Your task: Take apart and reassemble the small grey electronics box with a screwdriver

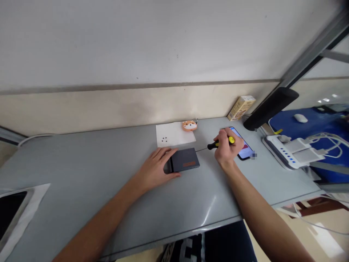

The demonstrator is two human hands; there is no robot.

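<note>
A dark grey box-shaped device (185, 159) with reddish lettering lies on the grey table (109, 156). My left hand (158, 165) grips its left end, thumb and fingers on opposite sides. My right hand (227, 147) is closed around a black and yellow screwdriver (213, 145). The thin shaft points left, and its tip is at the right side of the device. Behind the device, several tiny dark pieces (164, 139) rest on a white paper sheet (174, 134).
An orange animal-face case (189, 126) sits on the paper's right edge. A lit phone (245, 148) lies beyond my right hand. Farther right are a carton (241, 108), a black cylinder (269, 109) and a power strip (289, 152) with cables. A dark-screened object (11, 211) is at left.
</note>
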